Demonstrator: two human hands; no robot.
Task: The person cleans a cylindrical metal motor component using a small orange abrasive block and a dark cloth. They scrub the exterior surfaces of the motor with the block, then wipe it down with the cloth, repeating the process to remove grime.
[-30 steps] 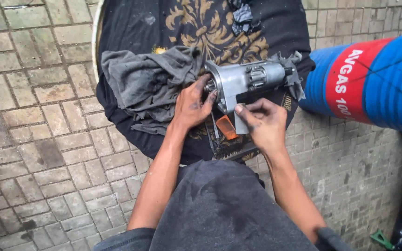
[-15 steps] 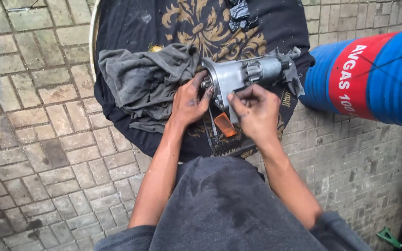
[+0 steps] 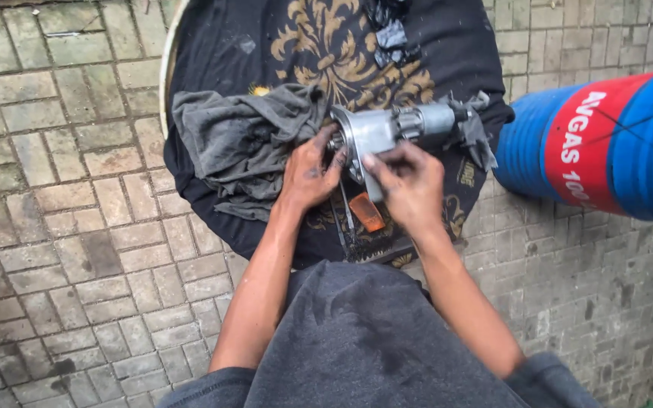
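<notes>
Gripping the flanged near-left end of a grey metal motor housing point(image 3: 387, 130), the left hand point(image 3: 310, 172) has its fingers curled onto the rim. Right hand point(image 3: 411, 181) lies just right of it, fingertips pinched on the housing's near side. Housing lies on its side, cylinder pointing right, on a black patterned cloth point(image 3: 266, 45). Grey rag point(image 3: 239, 143) just left. Orange block point(image 3: 366, 212) near, between the wrists. Blue drum point(image 3: 606, 143) far right.

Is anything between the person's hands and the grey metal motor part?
Nothing visible: the left hand touches the flange end of the metal motor part, and the right hand grips it from below. The grey rag lies alongside.
</notes>
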